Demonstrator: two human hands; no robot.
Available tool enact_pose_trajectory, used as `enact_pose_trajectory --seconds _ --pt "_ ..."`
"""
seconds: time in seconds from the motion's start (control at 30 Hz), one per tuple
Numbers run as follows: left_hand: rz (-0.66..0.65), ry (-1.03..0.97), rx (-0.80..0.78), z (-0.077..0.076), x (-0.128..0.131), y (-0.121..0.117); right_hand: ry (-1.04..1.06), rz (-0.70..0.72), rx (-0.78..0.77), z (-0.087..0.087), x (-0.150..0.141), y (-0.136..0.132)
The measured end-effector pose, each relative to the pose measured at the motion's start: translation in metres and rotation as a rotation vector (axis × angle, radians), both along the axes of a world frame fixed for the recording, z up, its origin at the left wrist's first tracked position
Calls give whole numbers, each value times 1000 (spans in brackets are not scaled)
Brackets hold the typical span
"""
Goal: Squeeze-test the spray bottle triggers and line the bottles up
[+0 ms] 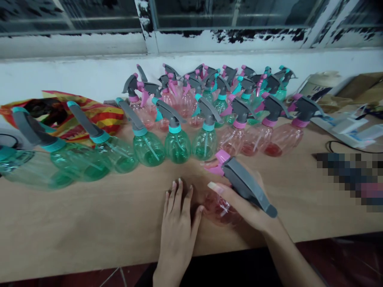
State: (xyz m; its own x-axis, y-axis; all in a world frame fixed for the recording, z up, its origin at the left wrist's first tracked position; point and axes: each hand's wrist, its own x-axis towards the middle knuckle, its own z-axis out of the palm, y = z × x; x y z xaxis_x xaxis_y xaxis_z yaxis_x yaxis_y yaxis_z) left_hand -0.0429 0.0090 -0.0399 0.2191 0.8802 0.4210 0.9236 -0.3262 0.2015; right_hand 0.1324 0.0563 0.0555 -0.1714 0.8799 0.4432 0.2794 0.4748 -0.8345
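Observation:
A pink spray bottle [249, 185] with a grey head and pink nozzle stands near the table's front edge. My right hand [247, 205] is closed round it below the head, with the thumb across the near side and a fingertip showing by the trigger. Part of its clear pink body shows beneath that hand. To its left, my left hand [178, 217] lies flat on the table, fingers stretched forward, its thumb close to the bottle's body. Just beyond the hands is a row of spray bottles, including a green one [177, 145] and a pink one [231, 137].
More pink and green spray bottles [221, 93] crowd the back by the wall. A red and yellow plastic bag [98, 115] lies at the left rear of the wooden table [89, 227]. White plastic objects [353, 125] and a dark cable are at right.

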Motion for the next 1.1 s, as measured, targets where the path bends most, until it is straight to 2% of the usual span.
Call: enact_pose_trajectory --seconds 0.27,0.43,0.57,0.73,1.1 --pt "-1 11 1 2 1 0 29 -61 -26 3 -5 -3" --pt "-6 13 -2 3 1 1 43 -27 9 3 -4 -3" --pt "-12 17 11 2 0 1 25 28 -21 0 -2 -5" --pt "-10 8 31 0 0 1 24 -16 2 -2 -1 -7" --pt "5 -3 -8 1 1 0 -2 -5 -9 -1 0 -8"
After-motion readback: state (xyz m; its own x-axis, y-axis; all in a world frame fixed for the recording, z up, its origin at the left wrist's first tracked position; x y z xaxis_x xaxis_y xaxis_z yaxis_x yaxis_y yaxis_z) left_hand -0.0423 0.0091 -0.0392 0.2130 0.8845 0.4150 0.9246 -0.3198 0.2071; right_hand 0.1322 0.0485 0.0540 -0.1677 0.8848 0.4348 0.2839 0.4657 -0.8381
